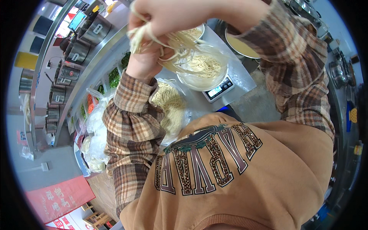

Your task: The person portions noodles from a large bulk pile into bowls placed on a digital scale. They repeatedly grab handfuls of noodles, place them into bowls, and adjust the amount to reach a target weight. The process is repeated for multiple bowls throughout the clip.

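Note:
My right hand (169, 18) and my left hand (145, 64) are raised close together, both closed around a bunch of pale raw noodles (184, 43). Loose strands trail from the bunch to the right, over a bowl. That bowl (187, 79) is lined with thin clear plastic and stands on a digital kitchen scale (217, 90) with a lit display. More noodles (204, 66) lie coiled inside it. Beside my left sleeve, a larger heap of noodles (169, 100) rests in an open clear plastic bag. My fingertips are partly hidden by strands and by each other.
Another bowl of noodles (195, 32) sits behind the scale. A pot of yellowish liquid (243, 44) stands to the right. Along the left are containers of chopped greens (114, 77) and shredded orange vegetable (91, 103), with several steel pots (95, 30) on the shelf above.

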{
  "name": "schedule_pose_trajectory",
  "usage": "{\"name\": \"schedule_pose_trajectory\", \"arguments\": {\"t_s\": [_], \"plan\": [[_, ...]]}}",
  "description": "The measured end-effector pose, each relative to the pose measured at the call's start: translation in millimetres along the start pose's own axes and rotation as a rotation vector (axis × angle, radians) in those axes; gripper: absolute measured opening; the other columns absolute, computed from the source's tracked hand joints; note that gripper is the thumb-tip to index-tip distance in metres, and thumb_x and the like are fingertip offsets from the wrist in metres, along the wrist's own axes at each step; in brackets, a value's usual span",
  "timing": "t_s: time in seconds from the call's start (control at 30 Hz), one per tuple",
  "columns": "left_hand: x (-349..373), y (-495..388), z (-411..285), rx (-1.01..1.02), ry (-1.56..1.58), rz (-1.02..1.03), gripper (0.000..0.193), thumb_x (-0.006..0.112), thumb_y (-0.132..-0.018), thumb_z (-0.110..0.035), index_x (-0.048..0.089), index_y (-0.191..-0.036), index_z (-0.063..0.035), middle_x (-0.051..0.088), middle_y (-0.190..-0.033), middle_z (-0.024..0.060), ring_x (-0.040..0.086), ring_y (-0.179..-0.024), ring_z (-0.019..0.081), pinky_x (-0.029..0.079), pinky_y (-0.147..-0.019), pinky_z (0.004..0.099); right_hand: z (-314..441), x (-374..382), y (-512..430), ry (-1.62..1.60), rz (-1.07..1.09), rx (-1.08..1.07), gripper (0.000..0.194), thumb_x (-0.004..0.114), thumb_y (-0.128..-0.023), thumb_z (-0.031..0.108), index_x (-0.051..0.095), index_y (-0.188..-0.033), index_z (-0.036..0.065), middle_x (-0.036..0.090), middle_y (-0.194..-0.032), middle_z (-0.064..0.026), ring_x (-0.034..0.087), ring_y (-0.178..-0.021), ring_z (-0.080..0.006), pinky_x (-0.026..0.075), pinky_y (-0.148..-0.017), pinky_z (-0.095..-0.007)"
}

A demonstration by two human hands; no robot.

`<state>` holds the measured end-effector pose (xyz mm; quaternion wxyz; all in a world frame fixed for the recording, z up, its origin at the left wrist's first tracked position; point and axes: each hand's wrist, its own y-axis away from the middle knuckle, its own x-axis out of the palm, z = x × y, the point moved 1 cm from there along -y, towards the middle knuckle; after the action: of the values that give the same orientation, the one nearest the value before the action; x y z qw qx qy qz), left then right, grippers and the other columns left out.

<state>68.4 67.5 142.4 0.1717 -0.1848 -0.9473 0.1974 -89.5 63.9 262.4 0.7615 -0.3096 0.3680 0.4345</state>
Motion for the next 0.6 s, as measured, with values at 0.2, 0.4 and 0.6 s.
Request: {"name": "schedule_pose_trajectory", "arguments": {"t_s": [0.2, 0.4, 0.6], "plan": [[-22, -1, 8, -0.258, 0.13, 0.1, 0.029, 0.058, -0.092, -0.02, 0.054, -0.115, -0.0009, 0.064, -0.099, 0.0055, 0.063, -0.083, 0.0116, 0.054, -0.071, 0.0259, -85, 33, 79, -0.331, -0.157, -0.137, 0.041, 0.068, -0.078, 0.009, 0.061, -0.117, 0.0, 0.063, -0.115, -0.015, 0.061, -0.102, -0.0209, 0.048, -0.091, -0.0321], [-11, -12, 2, -0.268, 0.093, 0.175, 0.043, 0.064, -0.087, -0.023, 0.051, -0.12, 0.0014, 0.062, -0.105, 0.0083, 0.062, -0.093, 0.0172, 0.053, -0.08, 0.0312, -173, 166, 115, -0.207, -0.595, 0.73, 0.082, 0.083, -0.064, 0.032, 0.046, -0.133, 0.008, 0.049, -0.125, -0.0159, 0.05, -0.108, -0.0238, 0.044, -0.095, -0.036], [-4, -35, -10, -0.108, 0.16, 0.14, 0.036, 0.06, -0.09, -0.02, 0.054, -0.119, -0.0008, 0.064, -0.103, 0.0087, 0.064, -0.088, 0.0162, 0.054, -0.074, 0.0275, -190, 243, 109, -0.429, -1.018, 0.819, 0.037, 0.075, -0.074, 0.028, 0.064, -0.096, 0.001, 0.064, -0.08, -0.0092, 0.062, -0.078, -0.0206, 0.05, -0.074, -0.0325]]}}
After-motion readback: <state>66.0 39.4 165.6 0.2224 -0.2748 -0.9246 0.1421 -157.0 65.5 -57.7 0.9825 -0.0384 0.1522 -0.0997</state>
